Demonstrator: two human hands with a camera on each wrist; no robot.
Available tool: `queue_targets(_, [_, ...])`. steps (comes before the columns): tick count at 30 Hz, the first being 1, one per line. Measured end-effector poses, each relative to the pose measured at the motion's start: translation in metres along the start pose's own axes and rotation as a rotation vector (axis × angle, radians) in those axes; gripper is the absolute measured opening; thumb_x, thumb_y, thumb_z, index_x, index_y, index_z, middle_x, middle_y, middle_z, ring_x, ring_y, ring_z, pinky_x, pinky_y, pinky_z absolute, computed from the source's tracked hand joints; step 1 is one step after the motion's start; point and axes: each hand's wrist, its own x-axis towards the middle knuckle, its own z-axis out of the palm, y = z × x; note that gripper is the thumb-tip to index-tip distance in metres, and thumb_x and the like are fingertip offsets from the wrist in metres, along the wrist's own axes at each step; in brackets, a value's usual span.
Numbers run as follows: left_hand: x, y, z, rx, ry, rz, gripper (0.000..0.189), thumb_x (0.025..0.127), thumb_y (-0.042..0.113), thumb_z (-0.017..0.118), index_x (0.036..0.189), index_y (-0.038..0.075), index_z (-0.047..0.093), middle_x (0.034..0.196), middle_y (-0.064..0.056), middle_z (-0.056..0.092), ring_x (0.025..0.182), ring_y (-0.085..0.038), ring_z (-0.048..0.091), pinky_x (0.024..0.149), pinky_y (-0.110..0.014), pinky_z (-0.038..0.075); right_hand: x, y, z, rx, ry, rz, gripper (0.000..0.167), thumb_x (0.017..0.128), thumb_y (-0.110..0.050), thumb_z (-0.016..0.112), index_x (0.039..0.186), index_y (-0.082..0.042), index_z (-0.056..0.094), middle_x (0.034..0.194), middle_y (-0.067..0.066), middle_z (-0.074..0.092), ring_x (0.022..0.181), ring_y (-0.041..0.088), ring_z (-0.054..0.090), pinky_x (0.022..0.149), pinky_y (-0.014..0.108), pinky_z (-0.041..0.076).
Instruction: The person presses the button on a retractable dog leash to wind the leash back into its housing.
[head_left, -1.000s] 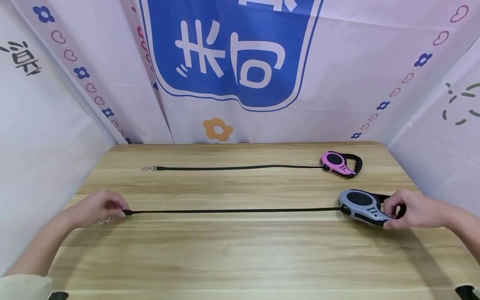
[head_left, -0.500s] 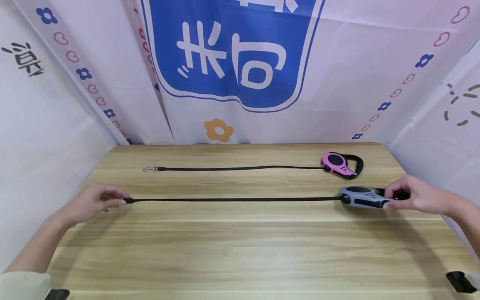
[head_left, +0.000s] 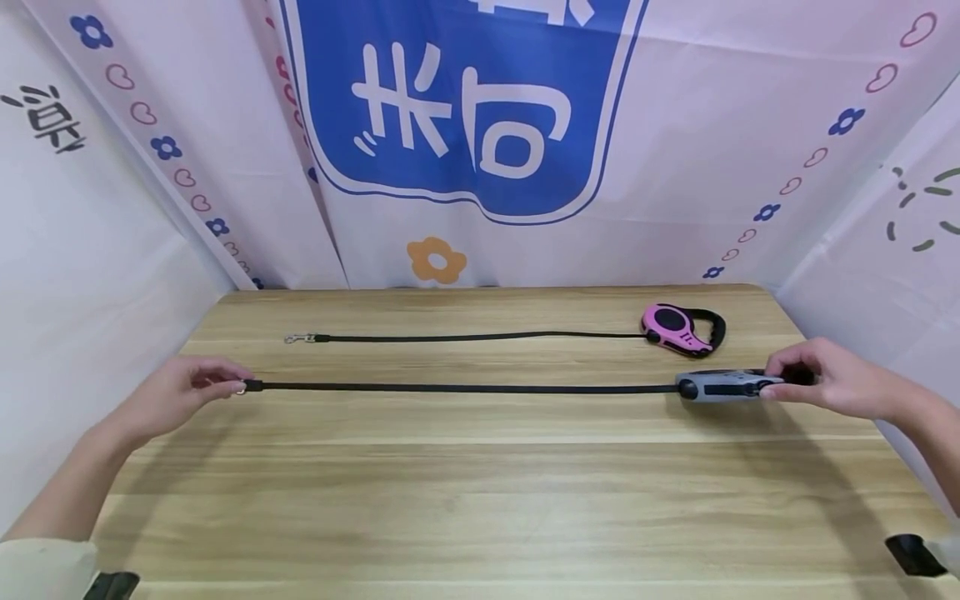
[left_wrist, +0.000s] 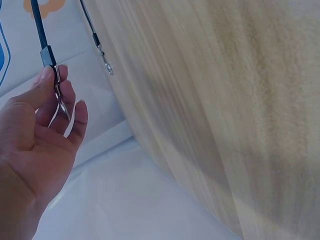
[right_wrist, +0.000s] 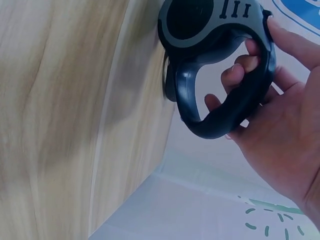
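A grey and black retractable dog leash [head_left: 720,386] is held above the table, its black strap [head_left: 465,389] stretched straight between my hands. My right hand [head_left: 832,379] grips its handle; in the right wrist view the fingers curl through the black loop handle [right_wrist: 225,120] and the thumb lies by the button. At the strap's other end my left hand [head_left: 176,392] pinches the metal clip [left_wrist: 61,97] just below the black strap end [left_wrist: 47,56]. The grey casing stands on edge, its narrow side showing in the head view.
Farther back on the wooden table [head_left: 480,500] lies a pink retractable leash [head_left: 675,327], its strap drawn out leftward to a metal clip [head_left: 300,338]. White printed cloth walls [head_left: 750,125] border the table at the back and both sides.
Both hands have moved away from me, taking the grey leash toward the pink one. The grey casing has turned from showing its face to showing its edge.
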Motion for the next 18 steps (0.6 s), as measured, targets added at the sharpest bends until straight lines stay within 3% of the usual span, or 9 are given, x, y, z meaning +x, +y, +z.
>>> queue_targets(3, [0.0019,0.0010,-0.0001,0.023,0.030,0.005,0.014,0.095,-0.005,0.069,0.107,-0.002,0.076,0.102,-0.012,0.076,0.083,0.003,0.063,0.068,-0.018,0.052,0.0014,-0.0021,-0.0009,-0.007,0.022,-0.005,0.038,0.083,0.011,0.076,0.079,-0.026,0.064,0.062,-0.010,0.044,0.057,-0.002,0.037,0.049,0.025,0.031])
queue_targets(5, [0.0033,0.0017,-0.0004,0.034,0.046,0.016,0.014,0.094,-0.006,0.070,0.106,-0.002,0.076,0.102,-0.014,0.076,0.083,0.005,0.062,0.068,-0.016,0.051,0.0017,-0.0027,-0.0014,-0.013,0.039,-0.009,0.039,0.082,0.011,0.076,0.079,-0.026,0.064,0.061,-0.011,0.044,0.057,-0.003,0.037,0.049,0.025,0.031])
queue_targets(13, [0.0078,0.0070,-0.0046,0.031,0.055,-0.003,0.012,0.096,-0.002,0.070,0.105,0.002,0.077,0.099,0.007,0.076,0.083,0.002,0.063,0.067,-0.017,0.051,0.0003,-0.0012,-0.0034,-0.032,0.080,-0.010,0.041,0.081,0.012,0.077,0.078,-0.027,0.065,0.063,-0.013,0.050,0.056,0.002,0.040,0.050,0.026,0.031])
queue_targets(18, [0.0090,0.0085,-0.0067,0.001,0.046,-0.005,0.012,0.099,-0.001,0.067,0.107,0.000,0.076,0.098,0.011,0.075,0.083,0.002,0.064,0.068,-0.017,0.051,-0.0006,0.0005,-0.0062,-0.033,0.101,0.014,0.039,0.082,0.013,0.075,0.078,-0.025,0.066,0.068,-0.009,0.055,0.060,0.008,0.043,0.053,0.028,0.029])
